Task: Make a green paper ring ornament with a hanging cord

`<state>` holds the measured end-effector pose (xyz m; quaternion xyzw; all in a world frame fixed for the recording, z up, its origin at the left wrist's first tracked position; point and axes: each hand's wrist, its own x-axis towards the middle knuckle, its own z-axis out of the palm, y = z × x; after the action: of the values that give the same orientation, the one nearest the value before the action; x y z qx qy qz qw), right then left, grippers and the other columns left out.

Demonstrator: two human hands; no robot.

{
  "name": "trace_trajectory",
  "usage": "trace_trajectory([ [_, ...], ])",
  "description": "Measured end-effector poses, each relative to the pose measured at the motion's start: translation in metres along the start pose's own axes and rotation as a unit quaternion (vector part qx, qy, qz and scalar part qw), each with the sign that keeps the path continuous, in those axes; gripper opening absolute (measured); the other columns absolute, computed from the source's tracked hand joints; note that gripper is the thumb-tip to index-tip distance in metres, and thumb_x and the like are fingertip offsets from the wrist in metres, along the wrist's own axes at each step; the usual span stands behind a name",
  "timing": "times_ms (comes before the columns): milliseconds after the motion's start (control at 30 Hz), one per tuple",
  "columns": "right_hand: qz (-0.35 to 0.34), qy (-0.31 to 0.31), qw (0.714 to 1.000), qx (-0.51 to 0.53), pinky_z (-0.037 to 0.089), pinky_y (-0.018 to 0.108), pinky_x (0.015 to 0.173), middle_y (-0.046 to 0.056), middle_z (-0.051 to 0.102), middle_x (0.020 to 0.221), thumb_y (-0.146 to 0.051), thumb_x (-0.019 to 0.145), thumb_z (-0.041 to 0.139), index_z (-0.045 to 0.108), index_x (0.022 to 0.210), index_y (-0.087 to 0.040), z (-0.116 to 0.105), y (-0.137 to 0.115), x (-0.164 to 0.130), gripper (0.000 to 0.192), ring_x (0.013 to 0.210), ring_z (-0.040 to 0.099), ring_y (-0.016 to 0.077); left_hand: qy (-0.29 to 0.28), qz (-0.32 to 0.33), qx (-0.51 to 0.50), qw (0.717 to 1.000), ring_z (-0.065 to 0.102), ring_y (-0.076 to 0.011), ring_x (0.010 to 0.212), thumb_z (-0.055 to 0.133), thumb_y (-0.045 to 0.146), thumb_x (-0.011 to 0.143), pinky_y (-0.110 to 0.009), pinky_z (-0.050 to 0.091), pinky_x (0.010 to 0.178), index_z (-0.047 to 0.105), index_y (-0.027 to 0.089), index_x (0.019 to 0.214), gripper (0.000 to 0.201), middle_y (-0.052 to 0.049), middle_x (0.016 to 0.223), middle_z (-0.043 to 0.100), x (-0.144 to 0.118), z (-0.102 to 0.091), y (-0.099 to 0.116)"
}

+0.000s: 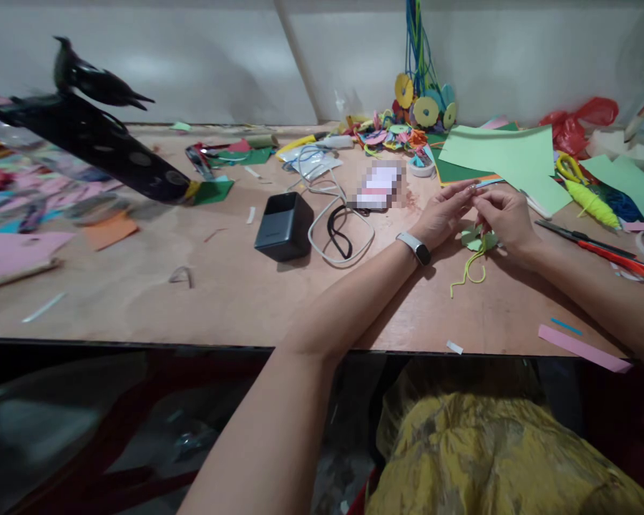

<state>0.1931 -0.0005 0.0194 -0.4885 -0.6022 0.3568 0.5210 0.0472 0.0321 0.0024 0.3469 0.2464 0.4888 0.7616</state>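
My left hand (446, 214), with a pale watch on its wrist, meets my right hand (503, 214) over the right part of the table. Thumbs and fingertips of both are pressed together; whatever lies between them is too small to make out. Just under the fingers is a light green paper piece (473, 238), partly covered by the right hand. From it a yellow-green yarn (468, 275) trails in a loose curl onto the tabletop. Scissors with orange on the handle (615, 259) lie to the right of my right hand.
Light green paper sheets (499, 150) lie behind my hands, near a neon yellow yarn bundle (593, 204). A phone (376, 186), a white cable (348, 263) and a dark box-shaped device (284, 227) are leftward. Farther left stands a black bird figure (107, 86). Pink paper strip (584, 348) overhangs the front edge.
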Motion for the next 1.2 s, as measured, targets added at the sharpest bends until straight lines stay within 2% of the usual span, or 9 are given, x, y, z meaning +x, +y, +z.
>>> trace_trajectory([
  [200,0.031,-0.016,0.999,0.022,0.044,0.023,0.042,-0.003,0.061,0.057,-0.03,0.093,0.073,0.068,0.072,-0.02,-0.001,0.0,0.001,0.024,0.043,0.05,0.0087,-0.013,0.017,0.015,1.0,0.07,-0.0243,0.126,0.085,0.021,0.084,-0.038,0.056,0.108,0.08,0.019,0.094,0.012,-0.007,0.112,0.08,0.005,-0.005,-0.001],
  [333,0.031,-0.024,0.999,0.028,0.045,0.024,0.044,-0.002,0.061,0.058,-0.031,0.095,0.072,0.068,0.072,-0.02,-0.001,0.0,0.001,0.026,0.043,0.05,0.0084,-0.028,0.027,0.015,0.999,0.07,-0.0241,0.126,0.086,0.024,0.083,-0.038,0.056,0.106,0.079,0.021,0.09,0.01,-0.006,0.108,0.081,0.01,-0.011,-0.006],
  [700,0.037,-0.039,0.998,0.037,0.048,0.025,0.045,-0.002,0.062,0.06,-0.029,0.096,0.072,0.066,0.071,-0.021,-0.002,0.0,0.001,0.026,0.044,0.051,0.0083,-0.063,0.025,0.022,0.997,0.073,-0.0204,0.108,0.086,0.034,0.086,-0.034,0.055,0.097,0.078,0.02,0.084,0.016,-0.005,0.096,0.079,0.014,-0.013,-0.009],
  [1033,0.042,-0.047,0.997,0.037,0.044,0.023,0.044,-0.002,0.063,0.058,-0.027,0.096,0.069,0.065,0.069,-0.02,-0.001,0.0,0.0,0.028,0.044,0.052,0.0085,-0.058,0.008,0.014,0.998,0.075,-0.0179,0.095,0.087,0.032,0.084,-0.032,0.057,0.091,0.077,0.02,0.088,0.016,-0.004,0.089,0.078,0.012,-0.014,-0.009],
  [1200,0.061,-0.059,0.994,0.071,0.05,0.023,0.049,-0.003,0.064,0.061,-0.027,0.096,0.07,0.068,0.076,-0.02,-0.002,0.0,0.0,0.022,0.047,0.054,0.0083,-0.044,-0.002,0.005,0.999,0.075,-0.0157,0.09,0.088,0.03,0.084,-0.029,0.058,0.088,0.077,0.019,0.087,0.016,-0.004,0.087,0.078,0.01,-0.01,-0.006],
])
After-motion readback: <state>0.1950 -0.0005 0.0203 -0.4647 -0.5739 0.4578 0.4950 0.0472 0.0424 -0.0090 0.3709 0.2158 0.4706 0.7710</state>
